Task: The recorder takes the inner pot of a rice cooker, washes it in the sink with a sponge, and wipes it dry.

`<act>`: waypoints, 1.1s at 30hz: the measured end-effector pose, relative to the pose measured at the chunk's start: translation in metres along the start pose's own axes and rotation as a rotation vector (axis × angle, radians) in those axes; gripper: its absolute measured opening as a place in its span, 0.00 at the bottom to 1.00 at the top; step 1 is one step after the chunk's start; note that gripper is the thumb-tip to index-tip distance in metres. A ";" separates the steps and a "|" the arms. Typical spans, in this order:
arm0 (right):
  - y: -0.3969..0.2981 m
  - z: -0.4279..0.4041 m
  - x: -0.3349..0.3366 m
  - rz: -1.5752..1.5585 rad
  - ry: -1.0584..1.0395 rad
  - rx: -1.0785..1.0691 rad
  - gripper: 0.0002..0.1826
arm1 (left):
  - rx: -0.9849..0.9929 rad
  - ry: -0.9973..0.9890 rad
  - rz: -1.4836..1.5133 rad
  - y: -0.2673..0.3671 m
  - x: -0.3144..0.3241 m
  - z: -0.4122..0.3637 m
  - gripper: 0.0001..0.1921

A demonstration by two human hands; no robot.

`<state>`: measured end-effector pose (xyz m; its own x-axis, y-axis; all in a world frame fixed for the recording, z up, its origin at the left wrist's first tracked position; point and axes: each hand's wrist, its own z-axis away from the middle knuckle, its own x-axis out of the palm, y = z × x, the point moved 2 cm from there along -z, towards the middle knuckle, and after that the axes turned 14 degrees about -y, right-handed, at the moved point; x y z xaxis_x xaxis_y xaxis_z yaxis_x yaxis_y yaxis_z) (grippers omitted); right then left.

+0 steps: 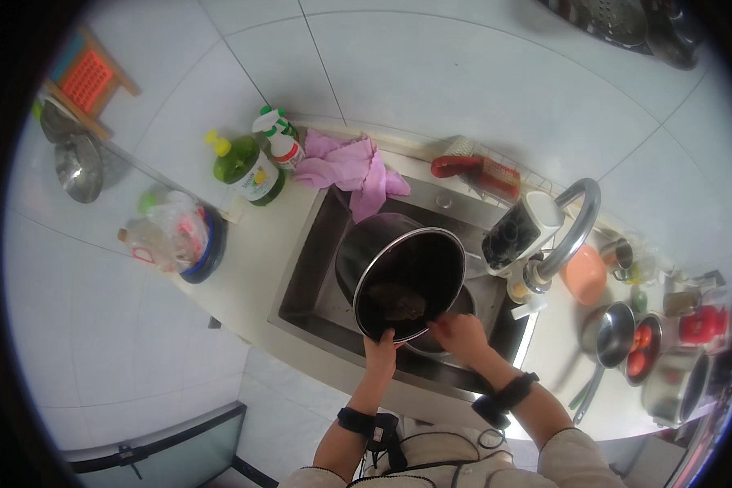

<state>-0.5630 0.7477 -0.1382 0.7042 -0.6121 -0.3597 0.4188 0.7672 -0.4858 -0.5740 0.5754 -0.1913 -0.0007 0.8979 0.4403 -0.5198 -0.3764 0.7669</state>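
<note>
A deep black pot (372,250) with a shiny metal rim is tilted over the sink (299,287), its mouth facing me. My left hand (381,354) grips its near rim, thumb over the edge. Inside, low on the wall, lies a dim brownish patch (405,304); whether it is liquid or something solid I cannot tell. My right hand (463,338) is at the pot's right rim with fingers curled. Its fingertips are blurred, and whether they hold anything is unclear. Partly hidden behind the pot and this hand, a round metal vessel (430,346) sits in the sink.
A curved faucet (579,226) with a white-and-black unit (521,235) stands at the sink's right. Behind are a pink cloth (341,161), a green soap bottle (250,171) and a red-handled grater (482,174). Rightward stand a saucepan (613,335), a bowl of tomatoes (643,351) and a pot (674,387).
</note>
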 end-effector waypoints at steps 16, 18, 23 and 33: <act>-0.008 -0.051 -0.004 0.841 0.322 -0.294 0.21 | 0.120 0.011 -0.172 0.012 -0.017 0.000 0.42; -0.009 -0.048 -0.039 1.476 0.625 -0.112 0.20 | -0.069 0.070 -0.261 0.024 -0.009 0.004 0.41; 0.005 -0.078 -0.033 1.430 0.694 -0.195 0.19 | -0.176 0.021 -0.173 0.024 -0.010 0.000 0.41; -0.004 -0.082 0.038 0.403 0.097 -0.189 0.14 | -0.133 -0.002 -0.200 0.021 -0.014 -0.008 0.38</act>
<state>-0.5851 0.7056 -0.2152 0.7289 -0.2937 -0.6185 0.0035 0.9049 -0.4255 -0.5915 0.5565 -0.1851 0.1150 0.9509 0.2872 -0.6177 -0.1580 0.7704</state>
